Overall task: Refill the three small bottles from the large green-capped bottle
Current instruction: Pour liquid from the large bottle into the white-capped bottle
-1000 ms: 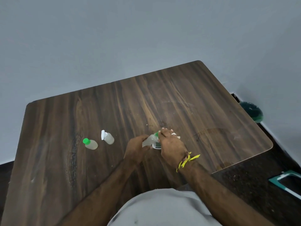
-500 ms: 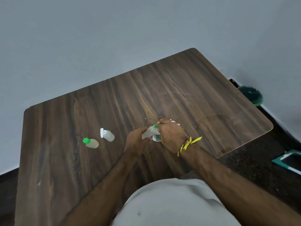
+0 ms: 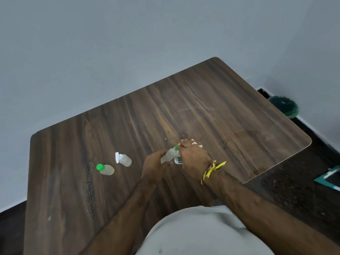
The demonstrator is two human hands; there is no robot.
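Far to the left of the left hand, a small clear plastic bottle with a bright green cap [image 3: 105, 169] rests on the dark wood-grain table [image 3: 211, 111]. Just to its right, apart from it, is a second small clear plastic bottle with a white flip cap [image 3: 124, 159] – the cap is open. Both hold a pale liquid.

The left hand [image 3: 154, 165] grips the lower end of a larger clear plastic bottle with a green cap [image 3: 170, 154], which is tilted with its green end toward the right hand. The right hand [image 3: 193, 157] is curled over this green end and over a small white and green object [image 3: 178, 159] under it – what exactly the fingers hold cannot be told. A yellow thread band [image 3: 211, 170] is tied on the right wrist.

Far to the right of the right hand, on the floor by the wall, sits a round dark green bin [image 3: 284, 107].
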